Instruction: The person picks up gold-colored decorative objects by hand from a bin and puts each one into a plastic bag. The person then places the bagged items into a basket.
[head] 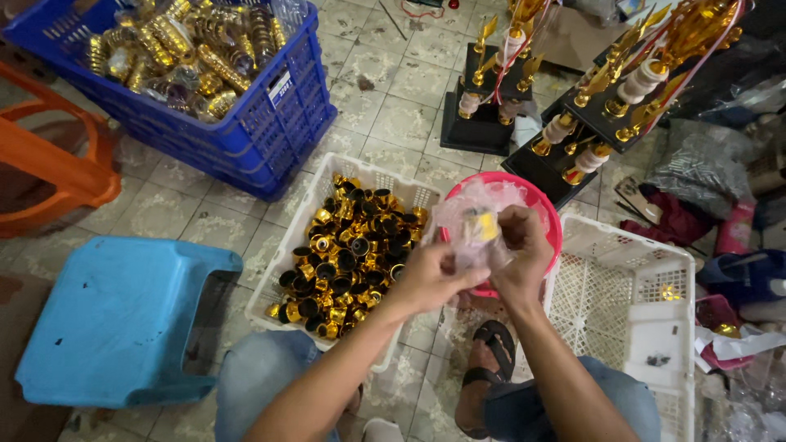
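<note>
My left hand (427,277) and my right hand (517,255) meet over a pink bowl (547,219). Together they grip a small gold part wrapped in clear plastic (479,227). The right hand pinches the wrapper from above and the left hand holds it from below. Just left of my hands stands a white basket (386,182) heaped with several black and gold caps (348,258). My knees and a sandalled foot (490,370) show below my arms.
A blue crate (270,135) of wrapped gold parts stands at the back left. A blue stool (123,315) and an orange stool (61,168) are at the left. A nearly empty white basket (634,307) is at the right. Gold trophies on black bases (585,110) stand behind.
</note>
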